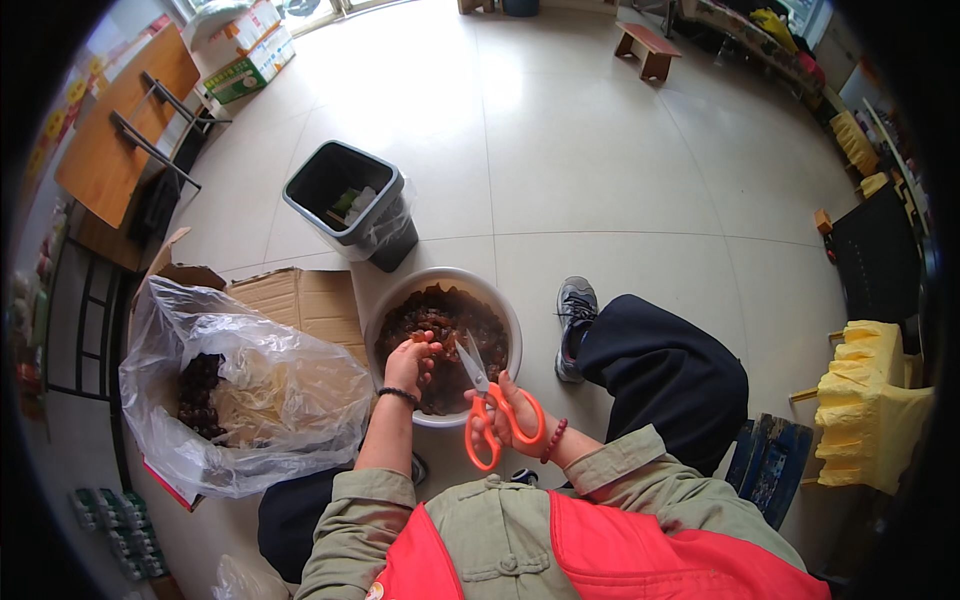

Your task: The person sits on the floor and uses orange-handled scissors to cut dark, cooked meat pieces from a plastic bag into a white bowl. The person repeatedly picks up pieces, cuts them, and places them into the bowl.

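Note:
A round pale basin (512,330) stands on the floor before me, holding many dark reddish-brown, glossy pieces (457,311) of a kind I cannot settle. Over its left part, my left hand (409,365) pinches a small reddish piece (422,337) between thumb and fingers. My right hand (517,412) is at the basin's near right rim with orange-handled scissors (480,382). Their blades stand apart and point up and left over the basin. To the left, a large clear plastic bag (300,352) in a cardboard box holds more dark pieces (199,397).
A grey bin (390,225) with a plastic liner stands just beyond the basin. Flattened cardboard (322,300) lies between bag and basin. My shoe (576,322) is right of the basin. A small wooden stool (649,46) stands far off; a yellow-covered chair (862,405) is at the right.

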Demonstrator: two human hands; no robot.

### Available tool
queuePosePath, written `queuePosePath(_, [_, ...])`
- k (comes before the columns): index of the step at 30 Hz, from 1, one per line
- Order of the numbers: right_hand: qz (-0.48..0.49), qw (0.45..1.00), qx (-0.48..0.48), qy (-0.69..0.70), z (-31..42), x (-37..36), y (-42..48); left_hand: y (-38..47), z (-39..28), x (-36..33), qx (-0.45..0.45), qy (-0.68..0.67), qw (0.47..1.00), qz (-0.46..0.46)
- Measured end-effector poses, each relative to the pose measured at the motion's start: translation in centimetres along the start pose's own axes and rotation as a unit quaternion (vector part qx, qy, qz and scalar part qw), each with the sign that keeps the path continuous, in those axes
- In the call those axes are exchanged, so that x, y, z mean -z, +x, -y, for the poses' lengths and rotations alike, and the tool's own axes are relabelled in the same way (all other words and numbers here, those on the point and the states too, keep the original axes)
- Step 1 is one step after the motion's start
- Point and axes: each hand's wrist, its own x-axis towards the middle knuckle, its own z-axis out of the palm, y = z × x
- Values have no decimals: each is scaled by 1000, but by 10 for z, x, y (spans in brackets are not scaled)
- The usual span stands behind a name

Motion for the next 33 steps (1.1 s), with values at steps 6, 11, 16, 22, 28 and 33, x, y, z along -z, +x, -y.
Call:
queuePosePath(6, [-12,1000,-14,-21,-1,0,0,3,6,-1,-24,138,990,-15])
queuePosePath(11, [1,999,-24,-46,-2,-2,-1,-3,8,-11,-31,142,989,-15])
queuePosePath(16, [32,995,-50,-77,-3,-2,-1,-3,10,-7,-1,52,998,18])
queuePosePath(22, [7,995,-37,-97,-3,-2,0,8,13,7,41,2,998,-56])
queuePosePath(28, [-21,994,-34,-98,-1,-6,-3,13,14,9,54,-91,993,-49])
queuePosePath(33, [-47,991,-35,-117,-2,-6,-3,13,14,13,47,-138,989,20])
